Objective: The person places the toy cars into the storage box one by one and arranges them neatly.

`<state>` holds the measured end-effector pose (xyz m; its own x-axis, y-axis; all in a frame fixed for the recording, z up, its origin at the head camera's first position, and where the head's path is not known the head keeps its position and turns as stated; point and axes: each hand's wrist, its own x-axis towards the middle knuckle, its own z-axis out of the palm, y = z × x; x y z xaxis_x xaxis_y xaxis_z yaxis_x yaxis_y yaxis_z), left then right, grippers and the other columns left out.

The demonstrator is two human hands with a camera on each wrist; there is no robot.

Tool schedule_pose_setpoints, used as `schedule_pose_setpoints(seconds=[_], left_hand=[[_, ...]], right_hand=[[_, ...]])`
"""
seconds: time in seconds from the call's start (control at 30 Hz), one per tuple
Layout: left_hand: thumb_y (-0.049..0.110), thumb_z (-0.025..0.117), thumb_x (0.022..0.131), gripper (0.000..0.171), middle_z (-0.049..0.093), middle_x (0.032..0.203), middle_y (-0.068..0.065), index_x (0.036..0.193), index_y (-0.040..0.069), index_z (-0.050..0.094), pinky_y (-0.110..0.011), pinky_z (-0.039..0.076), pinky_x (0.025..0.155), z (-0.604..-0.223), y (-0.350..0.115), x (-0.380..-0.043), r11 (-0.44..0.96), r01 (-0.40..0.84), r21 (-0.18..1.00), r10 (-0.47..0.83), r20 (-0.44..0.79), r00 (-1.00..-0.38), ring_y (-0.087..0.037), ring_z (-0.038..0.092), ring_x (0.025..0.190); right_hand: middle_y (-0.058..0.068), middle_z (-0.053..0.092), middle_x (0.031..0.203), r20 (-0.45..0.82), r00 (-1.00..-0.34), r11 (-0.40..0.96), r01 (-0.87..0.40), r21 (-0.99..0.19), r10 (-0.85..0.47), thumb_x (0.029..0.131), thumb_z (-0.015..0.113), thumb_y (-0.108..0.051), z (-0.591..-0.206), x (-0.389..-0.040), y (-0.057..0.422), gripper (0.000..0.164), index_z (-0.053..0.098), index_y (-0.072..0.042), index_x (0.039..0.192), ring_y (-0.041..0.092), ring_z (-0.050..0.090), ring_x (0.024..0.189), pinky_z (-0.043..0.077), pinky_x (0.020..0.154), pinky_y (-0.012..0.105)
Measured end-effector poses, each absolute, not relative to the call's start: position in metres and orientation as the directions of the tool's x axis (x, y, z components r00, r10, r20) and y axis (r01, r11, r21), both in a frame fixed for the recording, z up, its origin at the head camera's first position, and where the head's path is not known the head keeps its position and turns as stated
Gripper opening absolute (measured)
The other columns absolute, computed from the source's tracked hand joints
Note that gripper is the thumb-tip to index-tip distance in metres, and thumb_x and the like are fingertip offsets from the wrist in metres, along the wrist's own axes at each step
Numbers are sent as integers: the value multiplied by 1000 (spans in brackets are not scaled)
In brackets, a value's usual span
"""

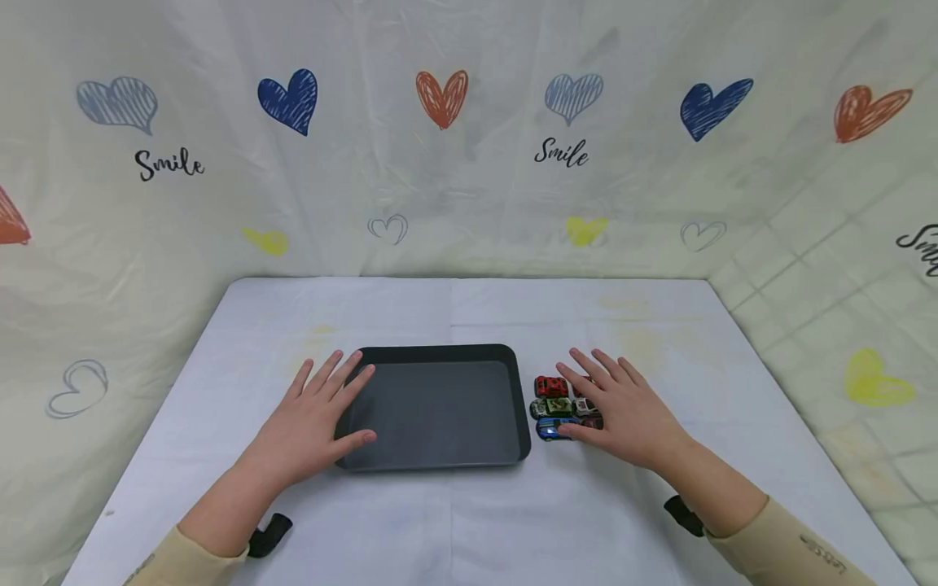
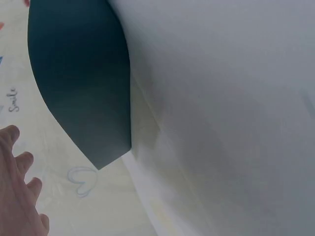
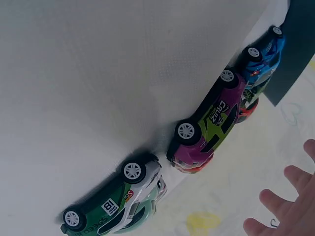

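A dark grey tray (image 1: 440, 415) lies flat on the table. My left hand (image 1: 311, 427) hovers over its left edge, fingers spread and holding nothing. Several small toy cars stand just right of the tray, among them a red car (image 1: 551, 387), a green car (image 1: 550, 408) and a blue car (image 1: 554, 429). Over the right part of this group is my right hand (image 1: 623, 411), fingers spread, nothing held; it hides some cars from the head view. A purple car (image 3: 211, 118) and a green-and-white car (image 3: 115, 196) show up in the right wrist view.
A white cloth covers the table (image 1: 454, 529). Behind it and at the sides hangs a pale curtain (image 1: 484, 179) printed with hearts and "Smile". Black straps, one being the left strap (image 1: 269, 535), sit at both wrists by the beige sleeves.
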<state>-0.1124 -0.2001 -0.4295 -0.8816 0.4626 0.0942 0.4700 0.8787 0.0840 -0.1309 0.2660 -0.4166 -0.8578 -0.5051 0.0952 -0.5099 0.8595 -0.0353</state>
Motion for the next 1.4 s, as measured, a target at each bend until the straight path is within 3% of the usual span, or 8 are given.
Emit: schedule_pose_setpoints(seconds=[0.33, 0.73, 0.8, 0.87, 0.97, 1.03, 1.2, 1.4], left_hand=[[65, 59, 89, 91, 15, 166, -5, 160, 22, 21, -55, 4, 120, -434, -207, -108, 871, 479, 111, 468, 112, -877, -31, 9, 152], [68, 54, 90, 89, 16, 166, -3, 160, 23, 21, -56, 5, 120, -437, -213, -101, 886, 434, 163, 437, 24, -899, -32, 10, 152], [69, 54, 90, 89, 16, 166, -3, 160, 23, 23, -57, 5, 120, -437, -214, -99, 890, 425, 168, 429, 9, -903, -33, 10, 152], [69, 54, 90, 89, 17, 165, -4, 159, 22, 25, -57, 6, 120, -438, -215, -98, 893, 418, 170, 424, 1, -906, -33, 11, 151], [69, 54, 90, 88, 17, 165, -4, 159, 22, 26, -58, 6, 120, -439, -215, -96, 895, 409, 176, 418, -14, -908, -33, 11, 151], [69, 54, 90, 88, 17, 165, -4, 159, 21, 27, -58, 6, 119, -441, -215, -96, 894, 409, 183, 420, -19, -908, -34, 12, 151], [73, 49, 90, 89, 17, 165, -4, 158, 20, 28, -58, 7, 119, -446, -216, -94, 891, 409, 199, 423, -33, -906, -33, 12, 151], [75, 49, 88, 90, 20, 165, -5, 158, 20, 30, -59, 8, 119, -449, -215, -92, 886, 410, 217, 426, -32, -904, -33, 14, 151]], right_hand=[[7, 38, 156, 92, -858, 857, -512, -61, -506, 84, 59, -73, -416, -137, 265, 84, 42, -27, 152, 38, 33, 142, 23, 114, 61], [10, 60, 137, 32, -831, 823, -555, -119, -555, 90, 67, -53, -410, -156, 265, 60, 61, -18, 138, 35, 56, 125, 43, 102, 58], [8, 64, 130, 22, -824, 816, -564, -130, -566, 89, 71, -47, -409, -161, 264, 55, 64, -17, 134, 32, 60, 119, 47, 98, 55], [3, 70, 112, -10, -821, 812, -562, -159, -571, 90, 72, -42, -408, -167, 262, 49, 67, -15, 131, 24, 66, 100, 53, 86, 47], [-5, 69, 95, -72, -824, 819, -541, -192, -562, 90, 73, -36, -409, -176, 259, 45, 68, -15, 129, 15, 63, 80, 53, 71, 37], [-5, 70, 96, -109, -827, 826, -525, -206, -552, 91, 73, -34, -409, -183, 256, 42, 68, -16, 128, 15, 63, 81, 54, 71, 37], [4, 67, 127, -192, -819, 838, -506, -202, -541, 92, 72, -32, -407, -197, 249, 39, 69, -18, 129, 28, 62, 116, 53, 92, 48], [4, 67, 127, -288, -795, 845, -492, -209, -534, 93, 71, -32, -405, -208, 243, 39, 68, -19, 130, 31, 62, 117, 52, 94, 50]])
